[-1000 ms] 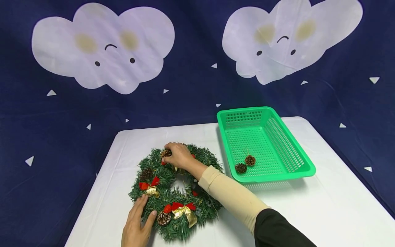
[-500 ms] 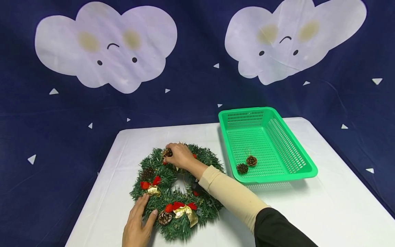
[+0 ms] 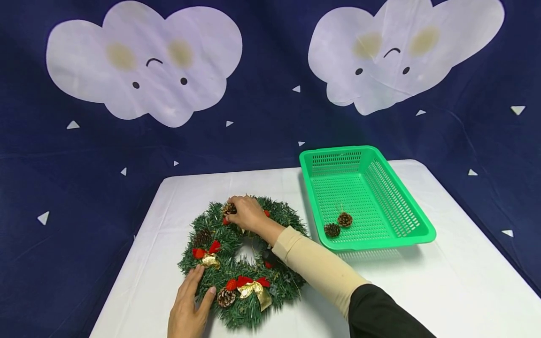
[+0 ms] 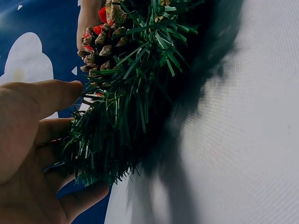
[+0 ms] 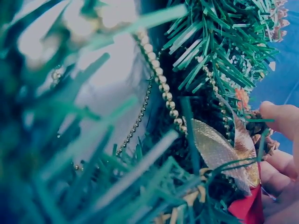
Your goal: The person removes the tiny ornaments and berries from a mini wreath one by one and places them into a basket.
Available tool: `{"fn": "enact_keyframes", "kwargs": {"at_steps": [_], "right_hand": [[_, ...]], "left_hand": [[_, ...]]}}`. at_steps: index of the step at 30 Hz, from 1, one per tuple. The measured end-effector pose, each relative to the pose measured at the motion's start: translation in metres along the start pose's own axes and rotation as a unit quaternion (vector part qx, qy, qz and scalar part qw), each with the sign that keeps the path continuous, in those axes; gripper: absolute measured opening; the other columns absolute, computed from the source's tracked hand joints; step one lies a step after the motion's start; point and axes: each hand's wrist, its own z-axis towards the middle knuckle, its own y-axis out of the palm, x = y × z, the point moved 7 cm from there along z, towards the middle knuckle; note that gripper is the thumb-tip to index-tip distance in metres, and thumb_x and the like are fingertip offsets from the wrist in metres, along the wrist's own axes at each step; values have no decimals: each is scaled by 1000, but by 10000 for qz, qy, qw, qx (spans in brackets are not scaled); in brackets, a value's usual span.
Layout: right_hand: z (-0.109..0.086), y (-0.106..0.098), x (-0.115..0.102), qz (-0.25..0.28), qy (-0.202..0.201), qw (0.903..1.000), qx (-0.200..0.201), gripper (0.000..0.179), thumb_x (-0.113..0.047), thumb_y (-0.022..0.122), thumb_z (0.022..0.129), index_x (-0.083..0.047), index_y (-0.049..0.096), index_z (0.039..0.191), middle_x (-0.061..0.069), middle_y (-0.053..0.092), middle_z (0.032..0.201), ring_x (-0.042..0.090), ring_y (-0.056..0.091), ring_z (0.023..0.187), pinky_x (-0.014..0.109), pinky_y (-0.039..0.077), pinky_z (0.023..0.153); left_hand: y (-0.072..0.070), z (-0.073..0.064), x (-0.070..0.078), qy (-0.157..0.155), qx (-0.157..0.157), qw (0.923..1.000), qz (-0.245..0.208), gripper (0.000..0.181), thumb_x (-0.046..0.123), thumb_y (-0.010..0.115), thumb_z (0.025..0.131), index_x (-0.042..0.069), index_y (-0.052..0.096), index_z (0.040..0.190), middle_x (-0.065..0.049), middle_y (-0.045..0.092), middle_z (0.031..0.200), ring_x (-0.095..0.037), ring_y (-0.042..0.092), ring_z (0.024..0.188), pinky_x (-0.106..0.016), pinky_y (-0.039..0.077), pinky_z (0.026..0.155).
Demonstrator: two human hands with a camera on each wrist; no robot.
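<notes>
A green Christmas wreath (image 3: 236, 319) lies on the white table, trimmed with pine cones, red berries and red-and-gold bows. At its far side my right hand (image 3: 250, 215) pinches a pine cone (image 3: 228, 209) between thumb and fingers; the right wrist view shows thumb and fingers on either side of that cone (image 5: 267, 142), beside a gold-and-red bow (image 5: 219, 149). My left hand (image 3: 188, 305) rests on the wreath's near left edge, fingers extended. In the left wrist view its fingers reach round the outer greenery (image 4: 117, 135), below another pine cone (image 4: 105, 46). My right forearm covers the wreath's right part.
A green plastic basket (image 3: 380, 244) stands at the back right of the table (image 3: 460, 281). Two loose pine cones, one dark (image 3: 332, 230) and one browner (image 3: 344, 219), lie in its near left corner. A dark blue curtain (image 3: 270, 131) with clouds hangs behind.
</notes>
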Motion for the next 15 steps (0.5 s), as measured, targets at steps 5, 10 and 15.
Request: {"fn": "enact_keyframes", "kwargs": {"at_steps": [5, 10, 15], "right_hand": [[-2, -4, 0, 190, 74, 9998, -36, 45, -35, 65, 89, -18, 57, 129, 2, 64, 124, 22, 62, 110, 38, 51, 95], [-4, -10, 0, 434, 104, 9990, -43, 45, -34, 65, 89, -16, 57, 130, 3, 64, 123, 22, 62, 109, 39, 51, 93], [-6, -16, -2, 556, 56, 9984, -28, 46, -35, 64, 90, -17, 56, 131, 3, 65, 122, 22, 62, 109, 39, 52, 91]], "left_hand": [[1, 0, 0, -29, -4, 10000, -10, 59, 37, 60, 92, 12, 43, 143, -9, 41, 149, -35, 34, 137, -61, 37, 102], [2, 1, -2, -89, -69, 9999, -21, 60, 36, 60, 92, 12, 42, 143, -9, 40, 150, -35, 33, 138, -61, 38, 102], [2, 1, -2, -132, -122, 9998, -24, 60, 37, 60, 92, 12, 41, 144, -8, 39, 150, -35, 32, 139, -60, 37, 103]]}}
